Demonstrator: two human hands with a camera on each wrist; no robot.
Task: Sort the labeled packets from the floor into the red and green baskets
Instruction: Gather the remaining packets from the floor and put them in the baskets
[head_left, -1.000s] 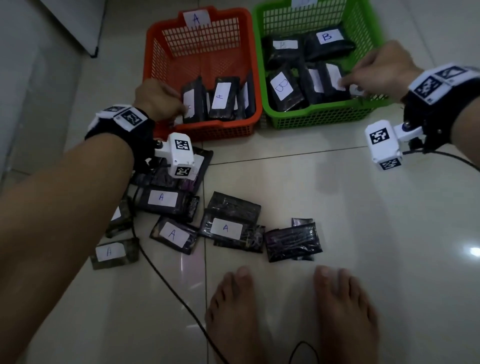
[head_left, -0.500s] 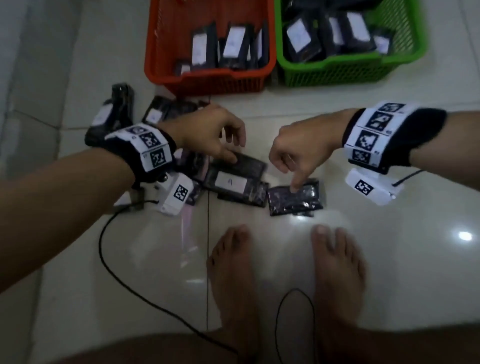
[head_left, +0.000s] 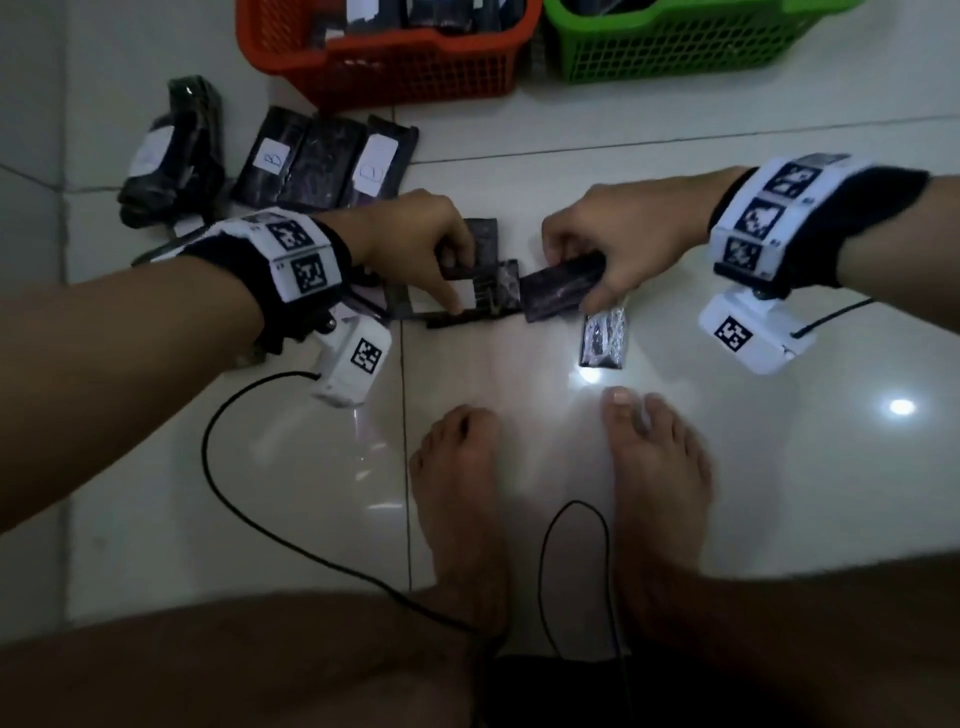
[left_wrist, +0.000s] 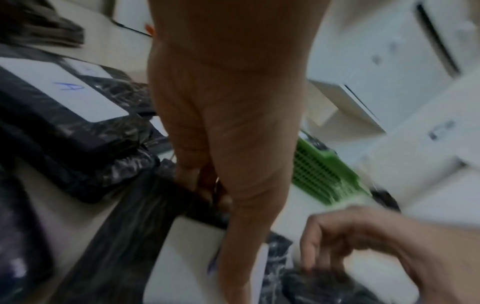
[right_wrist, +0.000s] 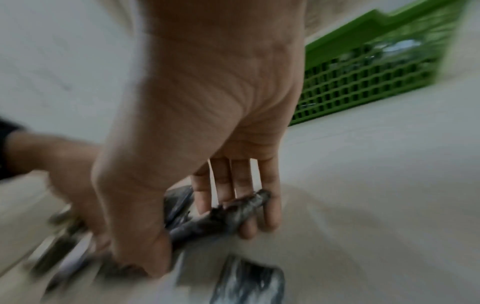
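The tiled floor (head_left: 753, 467) spreads under everything, glossy and pale; beyond both hands stand the red basket (head_left: 415, 73) and, to its right, the green basket (head_left: 675, 57), each holding dark packets, side by side and well apart from the fingers; past the left hand (head_left: 410, 239) and toward its outer side lies a cluster of loose packets, among them two labelled B (head_left: 322, 161) lying flat just short of the red basket, and a crumpled one (head_left: 171, 150) farther out; the left hand is curled down onto a dark packet with a white label (head_left: 457, 296), fingers above and thumb on the label, so it pinches that packet against the floor pile; the letter under the thumb cannot be read; the right hand (head_left: 613, 244), close beside the left, is clamped on a dark packet (head_left: 561, 286), thumb on one face and fingers wrapped round the other, its label side hidden; just below the right hand, toward the bare feet (head_left: 561, 493), a small shiny packet (head_left: 602, 338) lies alone on the floor; a black cable (head_left: 223, 431) trails from the left wrist.
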